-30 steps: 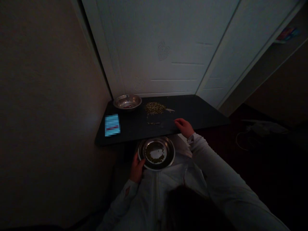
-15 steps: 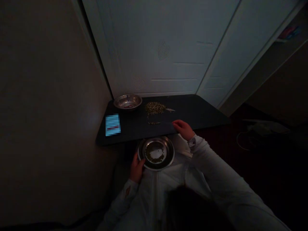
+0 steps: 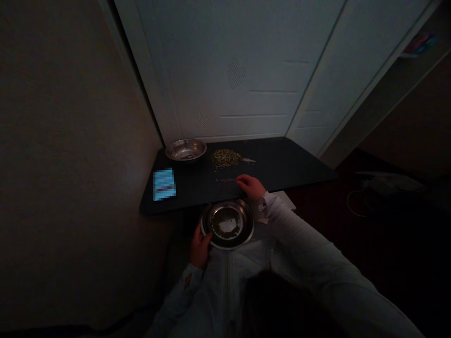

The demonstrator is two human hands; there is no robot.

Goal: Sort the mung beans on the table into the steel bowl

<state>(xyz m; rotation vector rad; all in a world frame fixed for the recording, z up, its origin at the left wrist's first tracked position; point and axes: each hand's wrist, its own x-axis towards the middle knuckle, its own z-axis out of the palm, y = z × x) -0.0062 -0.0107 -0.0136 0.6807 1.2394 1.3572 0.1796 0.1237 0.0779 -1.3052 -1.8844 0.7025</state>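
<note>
My left hand (image 3: 200, 249) grips the left rim of a shiny metal bowl (image 3: 249, 231), held below the table's front edge. Small dark-green beans (image 3: 225, 234) form a ring on its bottom. Over the dark table (image 3: 289, 171), my right hand (image 3: 251, 186) has its fingers pressed together at the end of a short row of grains (image 3: 226, 180). What those fingers hold, if anything, is too dark to make out. Farther back lies a pile of mixed green and pale grains (image 3: 226, 158), with a streak of white grains (image 3: 248, 160) at its right.
A second metal bowl (image 3: 186, 151) stands at the table's back left. A blurred-out blue item (image 3: 164, 184) lies in front of it. White door panels (image 3: 211, 70) rise behind the table. A pale cable (image 3: 352, 206) is on the floor at right.
My right hand has moved left along the table, up to the short row of grains. My left hand and its bowl have stayed nearly in place.
</note>
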